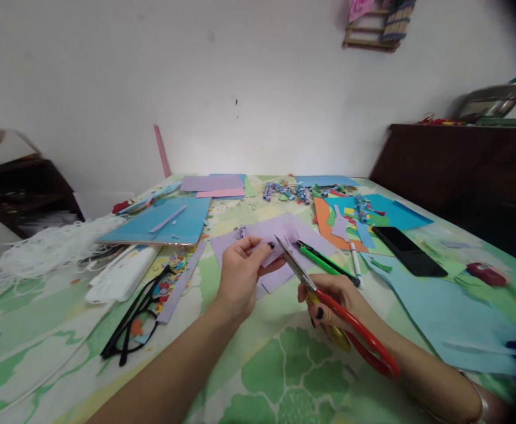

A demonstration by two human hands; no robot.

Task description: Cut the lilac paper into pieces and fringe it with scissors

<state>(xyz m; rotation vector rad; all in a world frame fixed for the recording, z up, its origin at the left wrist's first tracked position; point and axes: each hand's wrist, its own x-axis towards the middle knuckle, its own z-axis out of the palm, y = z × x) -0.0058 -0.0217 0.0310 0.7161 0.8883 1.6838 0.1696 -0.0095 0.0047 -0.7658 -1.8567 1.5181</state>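
My left hand (240, 277) pinches a small piece of purple paper (264, 252) between thumb and fingers. My right hand (343, 297) is wrapped round a pair of scissors (359, 330) with red handles. The blades point up and left, their tips close to the held paper; whether they touch it I cannot tell. Beneath both hands a purple sheet (308, 229) lies on the table. A green and black utility knife (323, 260) rests partly on that sheet, just beyond the scissors, with a white marker (355, 262) to its right.
A black phone (410, 250) and light-blue paper (452, 312) are at right. Orange paper (328, 224) bears coloured scraps. At left are black glasses (136, 315), a blue folder (165, 218), a white power strip (123, 274) and tangled white string (50, 250). Curled paper pieces (284, 189) lie farther back.
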